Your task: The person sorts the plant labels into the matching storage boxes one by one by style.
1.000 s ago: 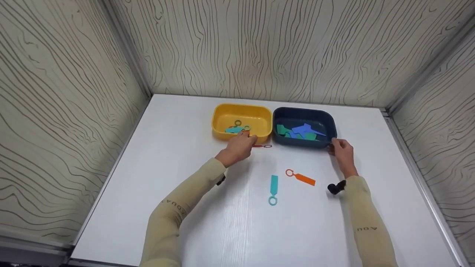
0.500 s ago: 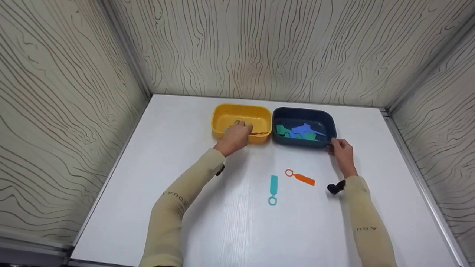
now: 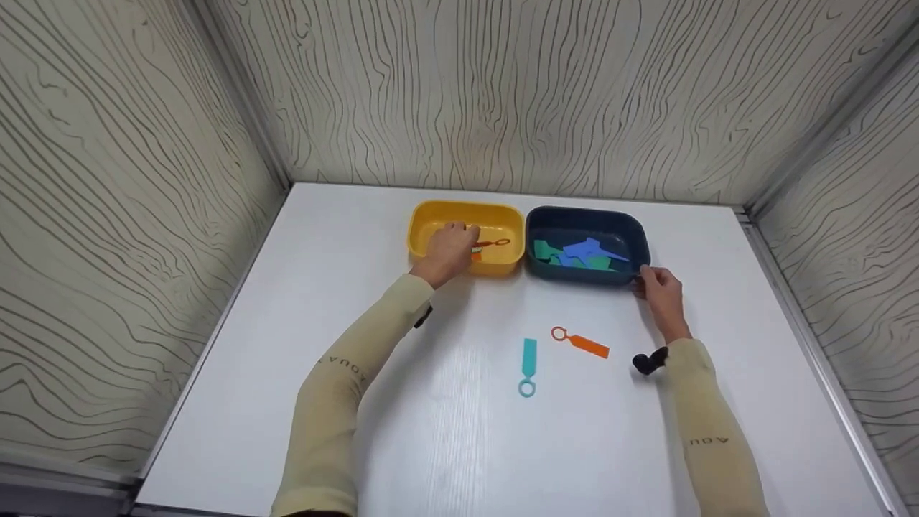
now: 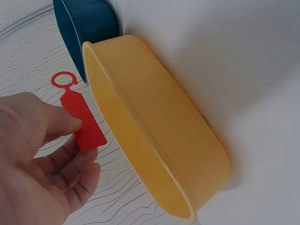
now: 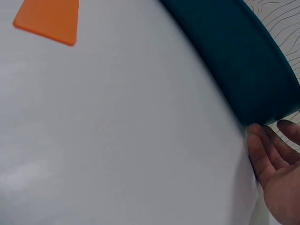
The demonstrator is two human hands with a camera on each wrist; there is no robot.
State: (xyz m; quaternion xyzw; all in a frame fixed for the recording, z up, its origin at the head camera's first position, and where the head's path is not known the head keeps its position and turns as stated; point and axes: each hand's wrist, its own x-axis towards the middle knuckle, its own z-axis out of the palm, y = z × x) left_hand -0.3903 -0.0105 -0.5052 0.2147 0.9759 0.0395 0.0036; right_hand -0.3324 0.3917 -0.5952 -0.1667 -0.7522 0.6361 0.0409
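My left hand (image 3: 449,251) is over the yellow bin (image 3: 495,270). Between thumb and fingers it pinches a flat red plastic tag (image 4: 83,119) with a ring at one end. In the left wrist view the tag is beside the bin's open top (image 4: 159,98), its ring pointing toward the dark blue bin (image 4: 96,21). The hand covers most of what lies inside the yellow bin. At the near right corner of the dark blue bin (image 3: 585,276), my right hand (image 3: 664,298) rests its fingertips (image 5: 257,131) against the outer wall, thumb close to the rim.
Green and blue flat pieces (image 3: 583,251) lie in the dark blue bin. On the white table (image 3: 431,445), nearer me, are an orange ring-ended tag (image 3: 590,346) and a teal one (image 3: 529,359). Wood-patterned panels (image 3: 488,93) stand behind and at both sides.
My left hand has carried the red tag up and back, from in front of the yellow bin to over its inside. My right hand has stayed at the dark blue bin.
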